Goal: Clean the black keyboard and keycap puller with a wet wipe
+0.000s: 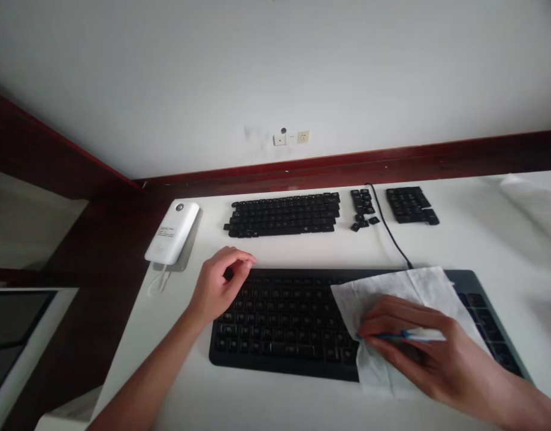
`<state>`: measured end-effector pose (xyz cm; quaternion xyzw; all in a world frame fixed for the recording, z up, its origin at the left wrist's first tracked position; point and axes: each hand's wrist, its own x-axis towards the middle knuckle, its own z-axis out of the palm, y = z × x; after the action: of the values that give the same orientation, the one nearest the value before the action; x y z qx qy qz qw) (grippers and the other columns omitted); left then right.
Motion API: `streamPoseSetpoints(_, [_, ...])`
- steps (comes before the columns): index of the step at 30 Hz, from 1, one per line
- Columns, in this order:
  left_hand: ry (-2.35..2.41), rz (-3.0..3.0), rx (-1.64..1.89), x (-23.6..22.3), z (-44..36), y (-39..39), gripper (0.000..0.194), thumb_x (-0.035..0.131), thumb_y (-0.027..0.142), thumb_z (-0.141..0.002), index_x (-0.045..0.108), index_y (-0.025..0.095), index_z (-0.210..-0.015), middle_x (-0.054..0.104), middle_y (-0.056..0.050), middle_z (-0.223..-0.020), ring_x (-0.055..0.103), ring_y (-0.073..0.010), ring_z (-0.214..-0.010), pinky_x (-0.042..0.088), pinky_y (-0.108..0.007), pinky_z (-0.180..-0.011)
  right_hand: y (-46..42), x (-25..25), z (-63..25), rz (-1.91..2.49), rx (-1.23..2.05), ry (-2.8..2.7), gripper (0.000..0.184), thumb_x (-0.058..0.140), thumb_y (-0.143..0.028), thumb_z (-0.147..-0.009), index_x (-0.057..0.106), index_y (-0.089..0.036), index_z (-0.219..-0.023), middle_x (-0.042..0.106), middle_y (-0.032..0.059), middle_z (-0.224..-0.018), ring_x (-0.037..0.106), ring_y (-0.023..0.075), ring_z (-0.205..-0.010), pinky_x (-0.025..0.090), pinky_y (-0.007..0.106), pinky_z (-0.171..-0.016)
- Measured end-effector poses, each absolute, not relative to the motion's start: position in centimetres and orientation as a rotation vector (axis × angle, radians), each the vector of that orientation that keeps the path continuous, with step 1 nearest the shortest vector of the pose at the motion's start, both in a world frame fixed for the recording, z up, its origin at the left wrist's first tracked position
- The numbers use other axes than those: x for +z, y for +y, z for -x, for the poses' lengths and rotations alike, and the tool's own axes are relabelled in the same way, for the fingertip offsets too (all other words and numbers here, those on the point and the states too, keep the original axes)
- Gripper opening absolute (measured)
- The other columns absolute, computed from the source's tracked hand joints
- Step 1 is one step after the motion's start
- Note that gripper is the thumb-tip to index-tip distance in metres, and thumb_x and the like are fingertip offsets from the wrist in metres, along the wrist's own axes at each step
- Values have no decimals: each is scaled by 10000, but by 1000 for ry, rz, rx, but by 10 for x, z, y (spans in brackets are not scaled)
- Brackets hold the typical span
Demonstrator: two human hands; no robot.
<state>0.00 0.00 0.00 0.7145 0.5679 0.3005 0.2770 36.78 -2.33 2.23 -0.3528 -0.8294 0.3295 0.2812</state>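
Note:
A black keyboard base (284, 311) with its keycaps off lies on the white table. My left hand (224, 278) rests at its upper left corner, thumb and forefinger tips together, and I see nothing between them. A white tissue (426, 287) is spread over the right part of the base. On the tissue, my right hand (419, 347) grips a thin blue and white pen-like tool (410, 335). Its tip points left, at the tissue's left edge. The tissue and this hand hide part of the base.
Loose black keycaps (284, 214) lie in rows behind the base, with a small cluster (360, 206) and a number-pad block (410, 205) further right. A black cable (390, 230) runs back between them. A white power bank (172, 233) with a looped cord stands left. Wall sockets (291, 139) are behind.

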Motion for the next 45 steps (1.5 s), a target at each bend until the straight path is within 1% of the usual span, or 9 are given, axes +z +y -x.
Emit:
streamPoseSetpoints(7, [1537,-1912,834,-1,-1,1,220,589,348,-1020,743,202,-963,753,-50,-971,683,-175,-892,520,-280,-796,-27,16,-378,985,1099,-2206,132,619,-274,-997,746,-248,-968,752,51,-948,742,211,-851,627,310,-742])
streamPoseSetpoints(13, [1533,-1902,849,-1,-1,1,227,590,352,-1022,742,192,-970,767,-45,-989,694,-171,-900,518,-273,-812,-21,12,-380,1198,924,-2030,212,581,-358,-1036,737,-227,-977,759,59,-957,719,211,-838,578,314,-735])
streamPoseSetpoints(23, [1505,-1950,883,-5,-2,6,315,557,426,-1029,741,177,-970,768,-55,-952,654,-160,-796,500,-272,-734,-22,12,-372,1318,971,-1879,385,563,-537,-1025,761,-227,-910,752,46,-855,680,226,-775,526,340,-692])
streamPoseSetpoints(28, [1519,-2175,1071,18,-16,-12,239,546,331,-1028,734,190,-985,749,-70,-991,666,-180,-911,544,-324,-854,-7,24,-395,1302,563,-1806,353,618,-558,-973,732,-262,-818,749,60,-863,684,279,-810,518,402,-741])
streamPoseSetpoints(32, [1245,-2393,1036,47,-68,-35,259,505,273,-1050,717,216,-1187,743,-78,-1195,667,-204,-1154,532,-390,-1045,14,26,-426,1457,323,-1571,392,600,-576,-981,721,-264,-778,758,84,-847,697,314,-848,501,437,-810])
streamPoseSetpoints(35, [921,-2614,795,53,-136,-40,407,437,337,-1083,598,186,-1424,650,-96,-1448,553,-223,-1396,419,-419,-1222,23,22,-438,1456,363,-1545,402,585,-575,-995,741,-232,-853,761,98,-859,700,290,-846,501,407,-803])
streamPoseSetpoints(38, [781,-2791,552,38,-203,-33,611,353,456,-1102,383,106,-1602,389,-137,-1688,287,-261,-1601,270,-444,-1314,25,15,-439,1400,425,-1572,421,606,-581,-978,733,-207,-832,754,89,-814,700,249,-793,508,360,-760])
streamPoseSetpoints(41, [813,-2839,306,14,-241,-27,715,315,520,-1094,284,65,-1644,268,-181,-1733,196,-286,-1634,223,-475,-1324,26,8,-437,1381,462,-1568,435,627,-591,-957,718,-203,-783,736,65,-753,689,225,-725,500,335,-691])
streamPoseSetpoints(45, [836,-2833,254,-1,-229,-32,727,264,584,-1089,283,130,-1656,218,-119,-1756,173,-262,-1641,158,-473,-1345,28,3,-438,1382,517,-1568,452,619,-606,-956,727,-193,-807,720,54,-723,683,220,-698,493,327,-644])
